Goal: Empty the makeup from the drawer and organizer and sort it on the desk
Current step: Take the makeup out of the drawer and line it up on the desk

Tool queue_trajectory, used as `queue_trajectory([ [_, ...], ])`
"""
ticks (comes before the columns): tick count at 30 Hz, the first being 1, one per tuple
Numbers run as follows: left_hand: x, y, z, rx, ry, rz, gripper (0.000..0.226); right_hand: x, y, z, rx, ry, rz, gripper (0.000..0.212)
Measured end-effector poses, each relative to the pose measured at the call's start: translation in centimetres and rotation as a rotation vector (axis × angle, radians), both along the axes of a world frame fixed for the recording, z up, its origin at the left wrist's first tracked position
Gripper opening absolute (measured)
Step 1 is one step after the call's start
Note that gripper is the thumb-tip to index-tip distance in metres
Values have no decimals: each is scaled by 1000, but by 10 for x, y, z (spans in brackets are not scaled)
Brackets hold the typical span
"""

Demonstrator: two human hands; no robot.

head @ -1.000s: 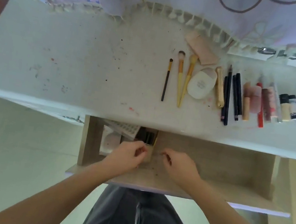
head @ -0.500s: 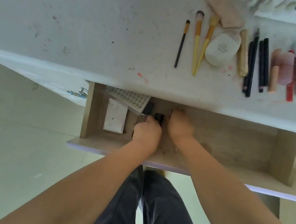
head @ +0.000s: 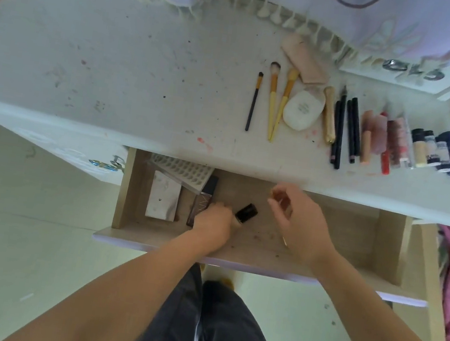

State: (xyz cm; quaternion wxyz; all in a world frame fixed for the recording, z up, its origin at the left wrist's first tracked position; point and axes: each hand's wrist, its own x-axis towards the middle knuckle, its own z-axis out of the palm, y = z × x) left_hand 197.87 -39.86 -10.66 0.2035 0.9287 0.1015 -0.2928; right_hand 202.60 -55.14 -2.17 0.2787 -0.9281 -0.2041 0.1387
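- You are in the emptying step: both hands are inside the open drawer (head: pixel 388 238) under the front edge of the desk (head: pixel 116 66).
- Your left hand (head: pixel 211 222) is curled round a small bottle (head: pixel 245 212) with a black cap and a pale beige body; only the cap and a bit of the neck show past your fingers.
- Your right hand (head: pixel 301 225) hovers over the middle of the drawer with fingers loosely bent. Something small and amber seems pinched at the fingertips, but it is too blurred to tell what, or whether it is truly held.
- The next move, as I judge it, is to lift the bottle out and lay it with the other small bottles (head: pixel 432 150) near the right edge of the desk, where like things lie side by side.
- Watch the desk's front edge as you lift; it overhangs the back of the drawer.
- Still in the drawer's left end: a dark slim tube (head: pixel 203 199) just beside your left hand, a white marbled compact (head: pixel 162 200), and a clear dimpled tray (head: pixel 181 171) tilted across both.
- Already sorted on the desk: brushes (head: pixel 272 101), a white oval case (head: pixel 303 109), dark pencils (head: pixel 347 127), pink tubes (head: pixel 381 135).
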Motion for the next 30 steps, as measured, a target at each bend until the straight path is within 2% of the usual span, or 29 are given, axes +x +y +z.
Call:
queue_trajectory([
  [5, -11, 17, 10, -50, -11, -184, 29, 54, 42, 58, 315, -26, -208, 8],
  [8, -15, 24, 19, -231, -67, -225, 32, 102, 61, 69, 421, -20, -306, 13],
  [12, -21, 46, 63, -467, -306, -110, 36, 153, 88, 57, 288, 58, -261, 20],
  [17, 23, 93, 128, -573, -576, 135, 33, 176, 115, 32, 49, -17, -112, 22],
  [21, 94, 122, 139, -594, -708, 306, 31, 183, 116, 24, -75, -77, -102, 27],
  [25, 170, 125, 136, -633, -744, 428, 27, 182, 100, 37, 14, -127, -162, 32],
  [30, 254, 112, 120, -610, -757, 311, 5, 151, 67, 52, 119, -145, -207, 29],
])
